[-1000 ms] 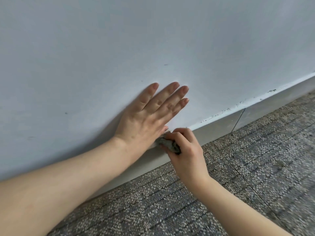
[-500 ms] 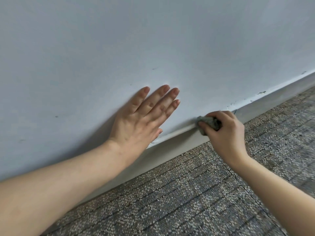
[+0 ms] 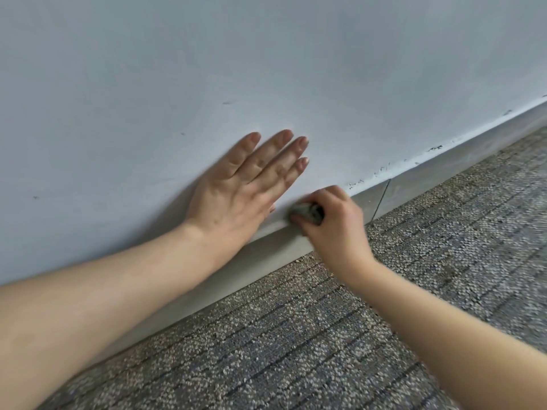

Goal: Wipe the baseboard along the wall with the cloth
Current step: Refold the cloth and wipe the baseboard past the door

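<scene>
- Near frame centre: cloth (image 3: 307,213), a small grey wad, pressed on the top edge of the baseboard (image 3: 275,255); your right hand (image 3: 331,223) has its fingers clenched round it.
- Handling, by the look: soft, light, crushable (no slip risk apparent). Keep it bunched under the fingertips so pressure lands on the ledge.
- Left of centre: your left hand (image 3: 239,193), fingers released and flat on the wall (image 3: 266,69), bracing.
- Right of centre: dark specks along the baseboard top, seemingly unwiped.

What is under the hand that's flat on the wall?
Only the pale wall shows around the left hand, which lies flat on it, just above the baseboard. The patch beneath the palm is covered, so any marks there can't be seen.
</scene>
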